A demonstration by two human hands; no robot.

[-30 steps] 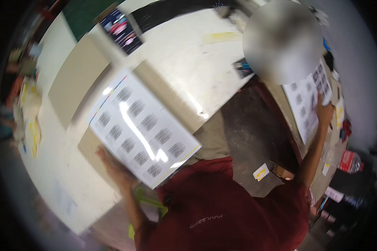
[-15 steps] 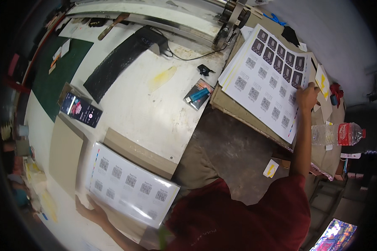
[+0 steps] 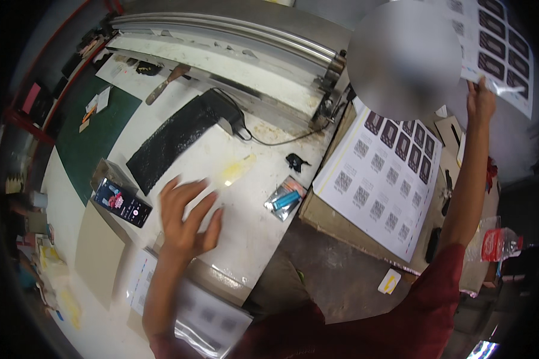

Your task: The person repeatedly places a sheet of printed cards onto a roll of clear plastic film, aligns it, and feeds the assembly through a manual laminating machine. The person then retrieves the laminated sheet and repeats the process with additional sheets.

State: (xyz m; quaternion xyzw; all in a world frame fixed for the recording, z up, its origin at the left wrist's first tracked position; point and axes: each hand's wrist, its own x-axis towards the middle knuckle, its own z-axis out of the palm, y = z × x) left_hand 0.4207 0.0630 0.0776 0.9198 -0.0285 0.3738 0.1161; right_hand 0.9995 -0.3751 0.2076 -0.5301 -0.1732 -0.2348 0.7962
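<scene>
In the head view, the right hand (image 3: 480, 107) grips the lower edge of a printed sheet (image 3: 502, 51), raised at the upper right; a blurred disc (image 3: 404, 60) hides part of it. Below, a pile (image 3: 374, 197) of similar sheets with dark shapes and square codes lies on a side worktop (image 3: 318, 218). The left hand (image 3: 188, 224) holds nothing, its fingers spread above the white worktop (image 3: 251, 236). A glossy sheet (image 3: 221, 317) lies partly behind the left forearm. A phone (image 3: 123, 202) leans left of that hand; a blue lighter (image 3: 286, 200) lies to its right. Beyond are a black strip (image 3: 167, 149), a scraper (image 3: 166, 85) and a metal roller (image 3: 239, 35).
</scene>
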